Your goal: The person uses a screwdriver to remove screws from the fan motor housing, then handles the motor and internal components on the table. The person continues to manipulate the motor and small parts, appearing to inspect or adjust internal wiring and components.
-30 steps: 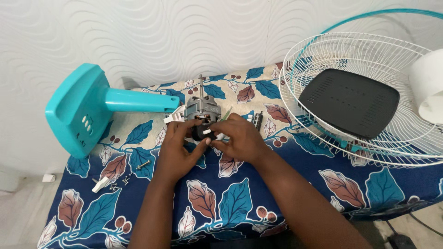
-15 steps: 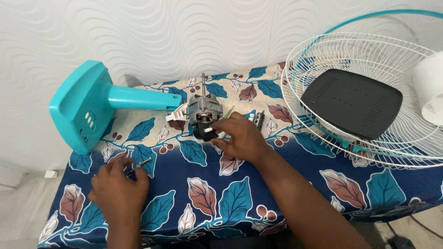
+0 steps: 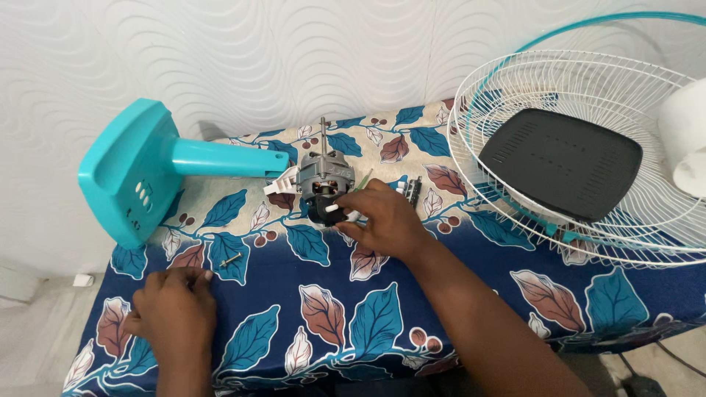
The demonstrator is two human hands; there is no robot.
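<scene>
One grey fan motor [image 3: 323,185], shaft upright, R hand [image 3: 382,220] touching

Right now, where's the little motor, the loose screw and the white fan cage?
motor [image 3: 326,179], head view, on its grey metal body.
screw [image 3: 230,259], head view, on the middle of its shaft.
fan cage [image 3: 588,81], head view, on its white wire ribs.

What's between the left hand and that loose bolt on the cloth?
Nothing visible. The left hand rests flat on the leaf-print cloth, fingertips short of the bolt, with only bare cloth between. The right hand holds the fan motor farther right, out of that path.
</scene>
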